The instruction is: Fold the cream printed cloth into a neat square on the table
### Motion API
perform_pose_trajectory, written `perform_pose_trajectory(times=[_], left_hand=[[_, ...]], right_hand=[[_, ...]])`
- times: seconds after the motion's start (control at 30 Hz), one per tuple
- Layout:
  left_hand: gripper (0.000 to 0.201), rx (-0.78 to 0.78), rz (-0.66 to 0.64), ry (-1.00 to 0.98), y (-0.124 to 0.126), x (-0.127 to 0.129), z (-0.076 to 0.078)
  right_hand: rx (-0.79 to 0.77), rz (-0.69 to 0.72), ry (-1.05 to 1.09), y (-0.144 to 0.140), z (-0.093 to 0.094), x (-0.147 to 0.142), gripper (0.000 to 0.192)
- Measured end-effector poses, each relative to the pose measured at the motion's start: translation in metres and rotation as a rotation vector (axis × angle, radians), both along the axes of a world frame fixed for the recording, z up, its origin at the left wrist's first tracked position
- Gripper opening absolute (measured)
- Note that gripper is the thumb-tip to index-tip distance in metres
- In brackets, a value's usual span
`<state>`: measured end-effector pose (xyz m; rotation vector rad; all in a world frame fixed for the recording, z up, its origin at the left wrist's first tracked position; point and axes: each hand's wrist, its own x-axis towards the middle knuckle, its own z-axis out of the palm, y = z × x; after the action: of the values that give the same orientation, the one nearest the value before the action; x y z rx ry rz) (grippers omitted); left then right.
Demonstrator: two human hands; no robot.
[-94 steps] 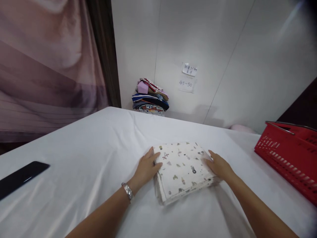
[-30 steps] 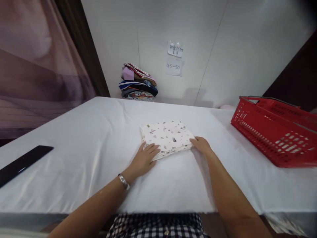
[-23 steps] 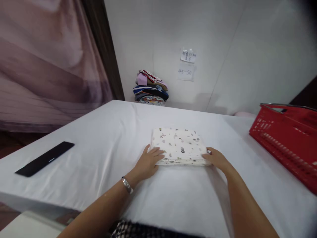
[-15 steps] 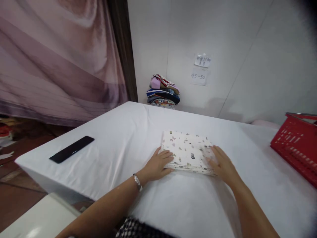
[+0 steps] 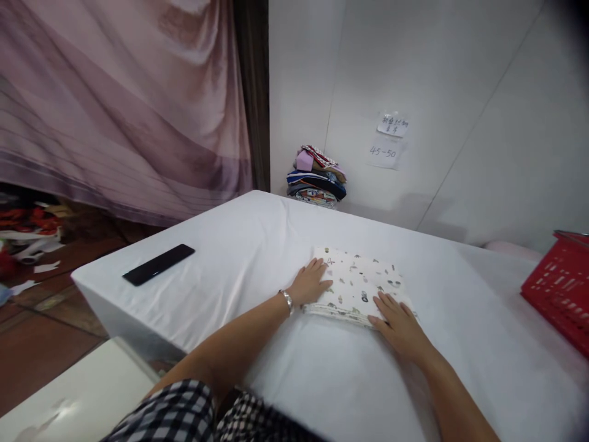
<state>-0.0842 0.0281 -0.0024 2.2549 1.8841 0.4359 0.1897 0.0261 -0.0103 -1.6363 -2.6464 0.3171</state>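
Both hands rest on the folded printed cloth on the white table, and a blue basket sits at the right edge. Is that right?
Not quite: the basket at the right edge is red, not blue, as the head view shows. The rest holds: the left hand and right hand both rest on the folded printed cloth on the white table.

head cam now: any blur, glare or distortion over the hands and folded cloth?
Head view: left hand, right hand and folded cloth are fairly sharp; soft sheen on the white table cover, no hard glare; wide-angle bending tilts the walls; top right corner vignettes dark.
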Motion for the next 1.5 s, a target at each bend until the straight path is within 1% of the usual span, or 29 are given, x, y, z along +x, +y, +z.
perform_pose_trajectory(times=[0.07,0.13,0.2,0.27,0.3,0.37,0.43,0.53,0.63,0.8,0.87,0.93,1.03,1.1,1.17,1.27,1.37,1.43,1.5], left_hand=[[0.055,-0.034,0.013,-0.017,-0.001,-0.003,-0.006],[0.056,-0.061,0.019,-0.018,0.000,-0.004,-0.007],[0.057,-0.100,0.041,0.001,0.006,-0.001,-0.002],[0.061,-0.102,0.073,0.026,0.018,0.006,0.007],[0.063,-0.076,0.086,0.038,0.027,0.010,0.011],[0.067,0.012,0.071,0.067,0.044,0.018,0.015],[0.068,0.039,0.054,0.100,0.060,0.023,0.011],[0.069,-0.003,0.086,0.142,0.072,0.025,-0.003],[0.069,0.009,0.097,0.168,0.074,0.023,-0.014],[0.072,-0.004,0.108,0.179,0.074,0.022,-0.017],[0.072,0.008,0.110,0.190,0.075,0.023,-0.018],[0.071,0.025,0.112,0.197,0.075,0.023,-0.018],[0.070,0.043,0.120,0.186,0.074,0.024,-0.019],[0.070,0.045,0.119,0.167,0.073,0.023,-0.018],[0.070,0.039,0.115,0.149,0.072,0.023,-0.017],[0.067,0.023,0.115,0.137,0.072,0.023,-0.018],[0.066,0.022,0.126,0.128,0.072,0.023,-0.019],[0.066,0.015,0.132,0.123,0.072,0.024,-0.020],[0.066,0.002,0.133,0.123,0.072,0.024,-0.020]], right_hand=[[-0.018,-0.001,0.001,-0.001,0.001,-0.001,0.063],[-0.030,0.000,0.001,0.000,0.001,-0.001,0.063],[-0.026,0.000,0.007,0.001,0.000,-0.001,0.063],[-0.018,0.001,0.016,0.002,-0.001,0.000,0.064],[-0.016,0.000,0.018,0.002,-0.002,0.000,0.064],[-0.019,-0.003,0.014,0.003,-0.002,0.000,0.064],[-0.027,-0.005,0.008,0.002,-0.001,-0.001,0.064],[-0.044,-0.004,0.015,0.002,0.000,-0.001,0.064],[-0.052,-0.003,0.038,0.002,-0.001,0.001,0.065],[-0.089,-0.018,0.143,0.009,0.001,0.004,0.065],[-0.060,-0.021,0.171,0.018,0.007,-0.004,0.063],[0.004,0.002,0.179,0.034,0.016,-0.020,0.061],[0.094,0.063,0.162,0.069,0.027,-0.053,0.055],[0.116,0.071,0.114,0.094,0.028,-0.072,0.054],[0.115,0.042,0.060,0.114,0.021,-0.084,0.054],[0.086,-0.018,0.014,0.133,0.002,-0.087,0.056],[0.082,-0.033,0.012,0.138,-0.013,-0.083,0.058],[0.085,-0.031,0.015,0.138,-0.018,-0.081,0.058],[0.087,-0.028,0.018,0.139,-0.019,-0.082,0.058]])
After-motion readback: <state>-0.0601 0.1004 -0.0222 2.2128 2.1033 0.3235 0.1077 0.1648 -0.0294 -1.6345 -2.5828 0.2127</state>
